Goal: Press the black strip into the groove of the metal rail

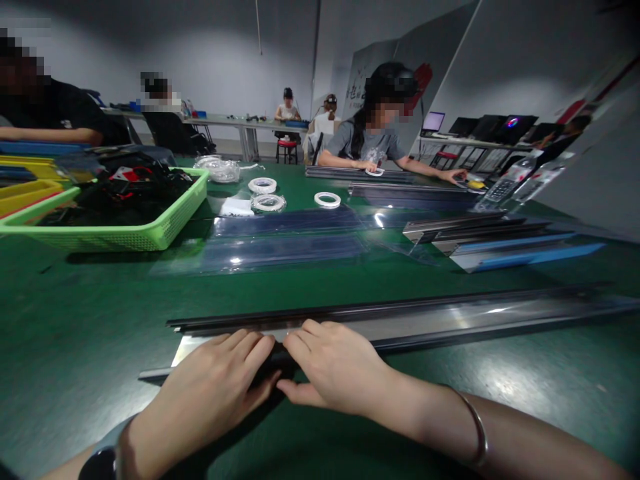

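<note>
A long metal channel profile [440, 321] with dark raised edges and a shiny inner face lies across the green table in front of me. Near its left end, my left hand [220, 370] is wrapped over the near edge, fingers inside the channel and thumb on the outside. Close beside it, my right hand [335, 363] grips the same edge in the same way, thumb below and fingers over the top. The two hands almost meet. My fingertips are partly hidden behind the edge.
Beyond the profile lie plastic-wrapped strips [285, 253] and several more channel profiles [500, 247]. Rolls of white tape [327, 199] sit further back. A green basket [165, 233] holds dark parts at left. Water bottles [507, 181] stand at right. A co-worker [380, 133] sits opposite.
</note>
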{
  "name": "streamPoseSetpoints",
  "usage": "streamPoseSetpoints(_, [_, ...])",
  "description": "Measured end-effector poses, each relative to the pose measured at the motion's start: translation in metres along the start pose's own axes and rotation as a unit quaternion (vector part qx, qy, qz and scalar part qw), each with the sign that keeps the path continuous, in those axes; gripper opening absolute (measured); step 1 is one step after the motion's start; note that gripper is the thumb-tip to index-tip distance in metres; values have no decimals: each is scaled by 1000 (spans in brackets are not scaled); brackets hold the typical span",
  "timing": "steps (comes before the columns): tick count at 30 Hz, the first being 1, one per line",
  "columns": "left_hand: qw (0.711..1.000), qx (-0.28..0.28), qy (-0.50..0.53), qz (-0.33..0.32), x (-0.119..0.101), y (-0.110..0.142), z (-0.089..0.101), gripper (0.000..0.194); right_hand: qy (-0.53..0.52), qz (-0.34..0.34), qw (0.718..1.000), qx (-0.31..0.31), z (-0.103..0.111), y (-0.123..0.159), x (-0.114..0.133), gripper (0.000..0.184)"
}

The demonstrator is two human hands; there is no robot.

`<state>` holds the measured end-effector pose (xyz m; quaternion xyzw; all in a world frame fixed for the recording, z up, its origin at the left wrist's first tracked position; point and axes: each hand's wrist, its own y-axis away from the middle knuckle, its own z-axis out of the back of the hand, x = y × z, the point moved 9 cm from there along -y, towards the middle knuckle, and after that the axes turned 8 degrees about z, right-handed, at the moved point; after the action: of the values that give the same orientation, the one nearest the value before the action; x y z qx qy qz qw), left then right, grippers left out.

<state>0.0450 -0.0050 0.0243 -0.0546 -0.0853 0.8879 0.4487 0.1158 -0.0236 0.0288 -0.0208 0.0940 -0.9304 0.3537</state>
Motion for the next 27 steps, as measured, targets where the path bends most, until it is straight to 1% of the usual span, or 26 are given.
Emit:
streamPoseSetpoints(8, [1000, 23, 2, 7, 1, -1, -3, 23, 2, -3, 1000, -2, -1, 0, 0, 35])
streamPoseSetpoints(12, [999, 31, 1, 13, 2, -1, -4, 23, 13, 6, 1000, -11, 1, 0, 2, 36])
streamPoseSetpoints(15, [999, 40, 10, 17, 2, -2, -4, 20, 14, 7, 1000, -10, 0, 0, 2, 37])
streamPoseSetpoints(20, [998, 53, 19, 23, 2, -2, -4, 14, 11, 7, 1000, -22, 4, -1, 3, 39])
streamPoseSetpoints(23, [998, 61, 19, 26, 0, -2, -1, 16, -2, -4, 1000, -11, 5, -1, 3, 38])
streamPoseSetpoints(27, [996, 79, 34, 31, 1, -3, 9, 23, -22, -26, 999, -3, 8, 1, 2, 38])
